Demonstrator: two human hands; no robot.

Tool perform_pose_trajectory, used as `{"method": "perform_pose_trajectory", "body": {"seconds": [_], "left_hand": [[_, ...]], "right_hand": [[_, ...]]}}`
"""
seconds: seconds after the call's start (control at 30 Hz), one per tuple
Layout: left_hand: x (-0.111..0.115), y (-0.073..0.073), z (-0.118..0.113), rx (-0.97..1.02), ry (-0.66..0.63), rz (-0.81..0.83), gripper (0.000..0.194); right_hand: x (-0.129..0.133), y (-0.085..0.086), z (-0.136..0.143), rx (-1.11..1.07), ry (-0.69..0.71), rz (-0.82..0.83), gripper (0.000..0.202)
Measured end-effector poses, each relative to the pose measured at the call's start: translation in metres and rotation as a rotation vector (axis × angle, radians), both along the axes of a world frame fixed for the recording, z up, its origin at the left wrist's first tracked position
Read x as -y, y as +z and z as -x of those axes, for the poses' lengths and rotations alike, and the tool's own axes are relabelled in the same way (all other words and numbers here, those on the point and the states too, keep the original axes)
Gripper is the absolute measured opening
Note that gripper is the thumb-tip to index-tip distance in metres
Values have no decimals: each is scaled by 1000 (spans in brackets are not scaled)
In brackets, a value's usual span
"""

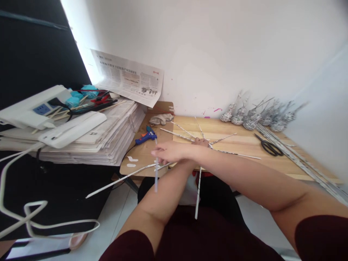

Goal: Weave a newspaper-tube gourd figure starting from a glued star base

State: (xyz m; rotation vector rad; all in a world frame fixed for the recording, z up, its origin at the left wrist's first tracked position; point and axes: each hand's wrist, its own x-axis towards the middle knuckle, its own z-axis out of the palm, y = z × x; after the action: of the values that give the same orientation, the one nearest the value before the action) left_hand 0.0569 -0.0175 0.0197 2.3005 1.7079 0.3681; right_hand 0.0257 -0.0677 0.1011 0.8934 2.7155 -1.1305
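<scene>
My forearms cross, the right one passing over the left. My right hand [166, 152] is at the left, fingers curled around a translucent glue stick [156, 181] that runs up to the back of a blue glue gun [146, 137]. At the middle, my left hand [201, 142], partly hidden behind my right forearm, grips the hub of a star of rolled newspaper rods [224, 139]. These rods fan out in several directions. One rod [198, 195] points toward me over the table edge, and a long one [119, 181] reaches left past the edge.
Left stands a tall newspaper stack [116, 145] bearing white power strips [73, 128] and tools. Black scissors [269, 146] and long paper rods [293, 159] lie right on the wooden table [176, 119]. Several woven paper pieces [250, 117] stand against the wall. A crumpled cloth [161, 119] lies behind the gun.
</scene>
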Motion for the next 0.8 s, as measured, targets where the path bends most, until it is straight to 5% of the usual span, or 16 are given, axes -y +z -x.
{"method": "perform_pose_trajectory", "body": {"seconds": [0.33,0.5,0.6,0.7,0.8], "left_hand": [[-17,-19,1,-56,-59,6,36],[-23,-26,4,-61,-85,-12,38],[-21,-25,5,-47,-92,-40,40],[-21,-26,6,-28,-58,-13,46],[-25,-31,9,-44,-86,-32,45]], "right_hand": [[32,-30,35,-248,303,-90,27],[22,-27,26,-77,81,-326,48],[18,-28,34,13,128,-232,45],[15,-29,40,-184,231,-43,37],[13,-31,15,-442,200,15,24]]}}
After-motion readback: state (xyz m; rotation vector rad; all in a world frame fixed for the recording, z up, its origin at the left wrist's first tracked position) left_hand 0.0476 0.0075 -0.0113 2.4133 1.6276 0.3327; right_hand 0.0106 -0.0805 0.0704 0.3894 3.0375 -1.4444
